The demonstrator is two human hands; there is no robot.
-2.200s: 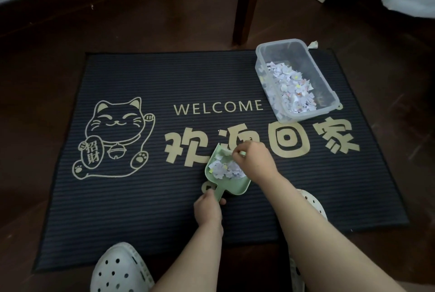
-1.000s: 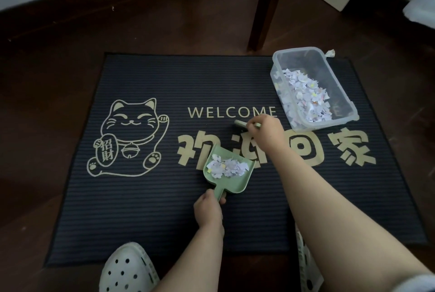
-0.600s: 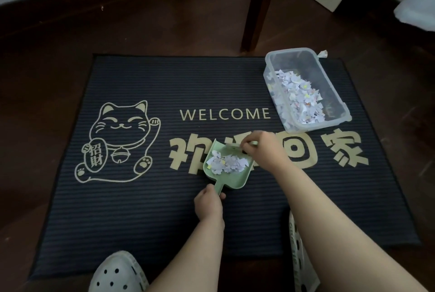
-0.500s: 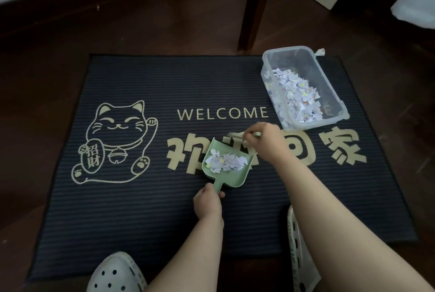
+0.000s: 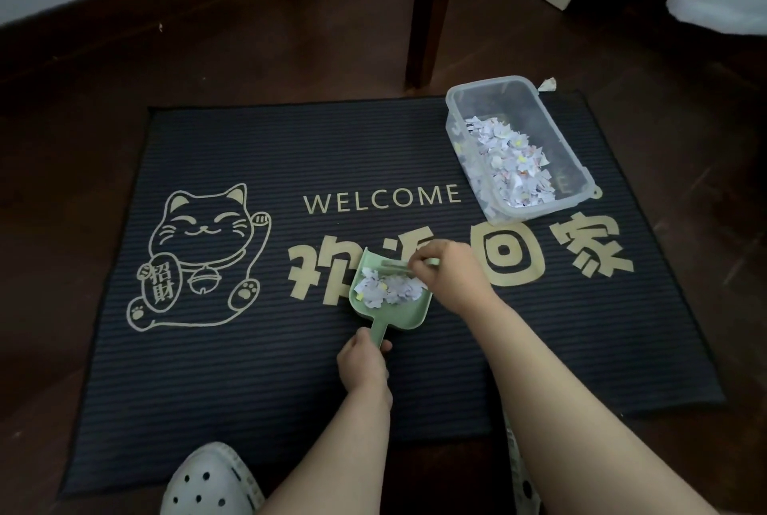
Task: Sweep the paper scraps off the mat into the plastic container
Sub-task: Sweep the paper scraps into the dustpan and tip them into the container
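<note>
Change: the right hand (image 5: 450, 280), pinching a small pale-green brush (image 5: 409, 264), is drawing back over the mouth of the pale-green plastic dustpan (image 5: 390, 298) after reaching out half a second ago; the last sweep looks to be finishing.
Left hand (image 5: 362, 363): closed around the dustpan handle, centre frame.
Dustpan: holding a heap of pale paper scraps (image 5: 388, 290).
Clear rectangular plastic container (image 5: 577, 166): upper right on the dark welcome mat (image 5: 249, 369), already holding many scraps.
</note>
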